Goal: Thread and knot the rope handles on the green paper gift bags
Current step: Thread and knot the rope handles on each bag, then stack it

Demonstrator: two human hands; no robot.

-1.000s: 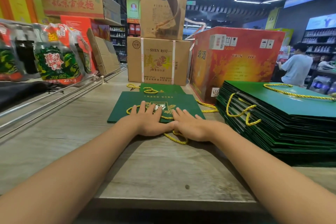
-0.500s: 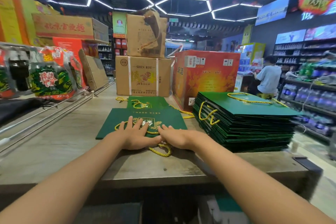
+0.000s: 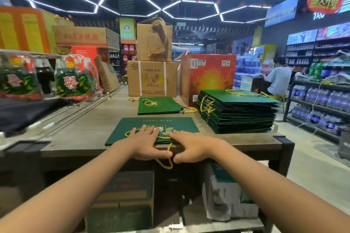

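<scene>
Pressing both hands flat, left hand (image 3: 146, 143) and right hand (image 3: 191, 144) with fingers spread, I pin the green bag (image 3: 151, 128) at the worktop (image 3: 91, 130) edge, so its rope handle (image 3: 166, 162) dangles free.

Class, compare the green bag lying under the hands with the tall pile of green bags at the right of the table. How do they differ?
The single bag lies alone, flat at the table's near edge; the pile is many bags stacked farther back on the right. Both hands, left hand and right hand, rest on the single bag; nothing touches the pile. The single bag's yellow rope dangles over the table edge; the pile's lies on top. Both are dark green with yellow rope.
</scene>
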